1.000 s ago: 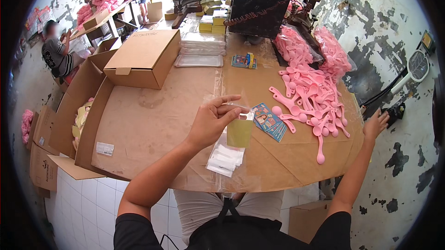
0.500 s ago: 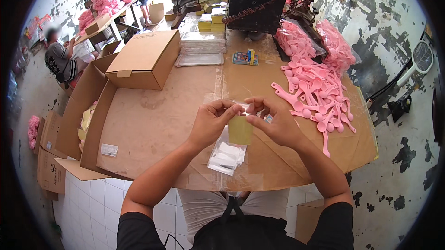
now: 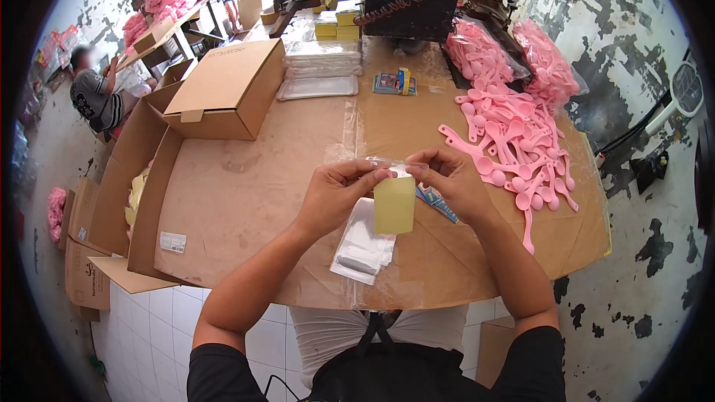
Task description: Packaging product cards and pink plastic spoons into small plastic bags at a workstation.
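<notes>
My left hand [image 3: 339,192] and my right hand [image 3: 456,184] are raised over the middle of the table, fingertips pinched at the top of a small clear plastic bag [image 3: 386,163]. A plain yellow card [image 3: 393,207] hangs upright from it; it looks to be inside the bag, though its upper edge is partly hidden by my fingers. Under and left of the card lies a stack of clear plastic bags [image 3: 357,253]. Blue printed cards [image 3: 441,204] lie on the table beside my right hand, which partly covers them.
Pink plastic spoons [image 3: 514,145] are heaped at right, with bagged ones [image 3: 547,67] behind. At left stand a closed cardboard box [image 3: 223,93] and an open carton [image 3: 145,201]. Plastic packs [image 3: 320,70], printed cards [image 3: 395,83] and a black box [image 3: 410,3] sit farther back. Another person [image 3: 100,96] sits far left.
The yellow card has shifted slightly right and now faces me more squarely. My right hand has moved a little right and up, and more of the blue cards shows.
</notes>
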`<state>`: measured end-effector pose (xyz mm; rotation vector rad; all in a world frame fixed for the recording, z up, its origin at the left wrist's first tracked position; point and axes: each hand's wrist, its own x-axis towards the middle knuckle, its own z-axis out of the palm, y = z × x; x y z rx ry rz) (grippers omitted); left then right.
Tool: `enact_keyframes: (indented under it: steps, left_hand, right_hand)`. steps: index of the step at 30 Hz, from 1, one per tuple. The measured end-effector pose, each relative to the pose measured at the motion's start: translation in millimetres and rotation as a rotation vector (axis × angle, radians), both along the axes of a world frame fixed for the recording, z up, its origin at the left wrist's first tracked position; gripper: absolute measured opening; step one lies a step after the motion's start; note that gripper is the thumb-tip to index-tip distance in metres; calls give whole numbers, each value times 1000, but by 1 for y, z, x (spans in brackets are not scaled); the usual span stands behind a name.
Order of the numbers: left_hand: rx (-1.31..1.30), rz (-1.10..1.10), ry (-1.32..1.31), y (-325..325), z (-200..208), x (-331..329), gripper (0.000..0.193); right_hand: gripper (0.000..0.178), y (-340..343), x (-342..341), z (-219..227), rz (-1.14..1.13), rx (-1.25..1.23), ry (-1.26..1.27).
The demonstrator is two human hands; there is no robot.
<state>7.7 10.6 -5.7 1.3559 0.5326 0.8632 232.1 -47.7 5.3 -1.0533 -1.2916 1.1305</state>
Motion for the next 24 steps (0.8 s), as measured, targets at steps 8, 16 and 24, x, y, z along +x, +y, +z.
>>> enact_keyframes:
  steps: [8,16,24]
  left_hand:
    - [99,-43,24,3,2,-4,25]
    - [3,-176,-56,9,1,-14,28]
    - [23,-134,137,6,4,-5,28]
  right_hand:
    - [16,-5,4,3,33,19,-22]
    - [14,-3,16,-1,82,76,-66]
    - [13,0,14,-10,90,137,-71]
